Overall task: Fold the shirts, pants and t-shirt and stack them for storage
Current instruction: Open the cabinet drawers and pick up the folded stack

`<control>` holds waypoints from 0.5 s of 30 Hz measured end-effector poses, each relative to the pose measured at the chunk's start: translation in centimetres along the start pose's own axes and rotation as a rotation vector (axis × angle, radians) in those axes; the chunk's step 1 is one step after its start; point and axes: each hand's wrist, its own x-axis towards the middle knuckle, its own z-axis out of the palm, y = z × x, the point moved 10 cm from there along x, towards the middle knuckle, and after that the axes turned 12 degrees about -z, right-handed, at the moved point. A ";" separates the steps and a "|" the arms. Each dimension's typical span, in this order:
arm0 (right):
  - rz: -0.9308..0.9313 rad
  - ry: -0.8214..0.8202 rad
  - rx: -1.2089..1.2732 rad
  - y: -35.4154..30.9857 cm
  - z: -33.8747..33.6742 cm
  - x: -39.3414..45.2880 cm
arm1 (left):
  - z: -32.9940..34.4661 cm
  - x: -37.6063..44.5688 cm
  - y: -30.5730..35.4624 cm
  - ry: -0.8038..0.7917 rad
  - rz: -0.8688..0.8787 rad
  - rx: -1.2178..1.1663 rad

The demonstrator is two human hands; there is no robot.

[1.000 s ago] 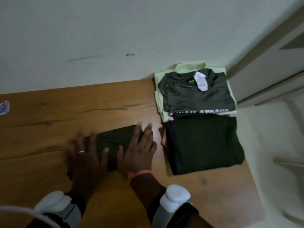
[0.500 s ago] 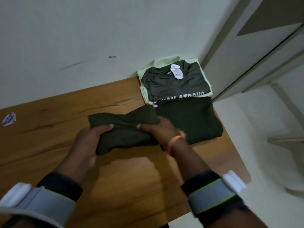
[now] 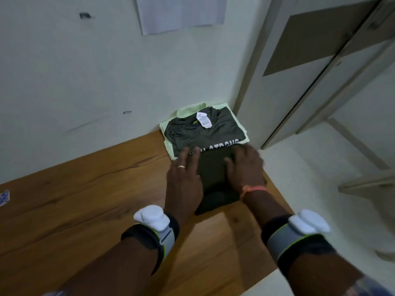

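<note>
A folded dark green garment [image 3: 213, 174] lies on a dark folded pile at the right end of the wooden table [image 3: 85, 199]. My left hand [image 3: 184, 171] rests flat along its left edge with fingers spread. My right hand [image 3: 245, 167] presses flat on its right side. Just behind, against the wall, a folded dark grey t-shirt [image 3: 203, 133] with white lettering and a paper tag lies on a pale green folded shirt [image 3: 190, 111].
A white wall runs behind the table, with paper sheets [image 3: 181, 13] pinned up. A white cupboard door [image 3: 299, 82] stands right of the piles. The table's right edge drops to a pale floor [image 3: 320, 167]. A small blue sticker [image 3: 4, 197] sits far left.
Both hands lifted the folded dark green garment from the table's middle, carried it right and set it on the dark pile. They now press flat on it.
</note>
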 end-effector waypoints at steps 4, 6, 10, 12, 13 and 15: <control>-0.117 -0.354 -0.038 -3.8 4.6 -2.0 | 4.2 -1.1 0.8 -0.417 0.260 0.203; -0.105 -0.447 -0.008 -4.0 4.7 -1.9 | 3.6 -0.2 0.2 -0.583 0.209 0.210; -0.113 -0.463 -0.039 -4.7 -2.0 -0.9 | -3.0 1.7 2.9 -0.806 0.184 0.291; -0.112 -0.390 -0.092 -4.8 -9.1 -0.9 | -9.4 2.9 7.7 -0.693 0.257 0.281; -0.109 -0.400 -0.085 -4.9 -10.0 -0.4 | -10.9 4.0 8.2 -0.644 0.233 0.264; -0.094 -0.376 -0.106 -4.4 -16.2 -0.8 | -16.7 5.3 12.3 -0.490 0.241 0.260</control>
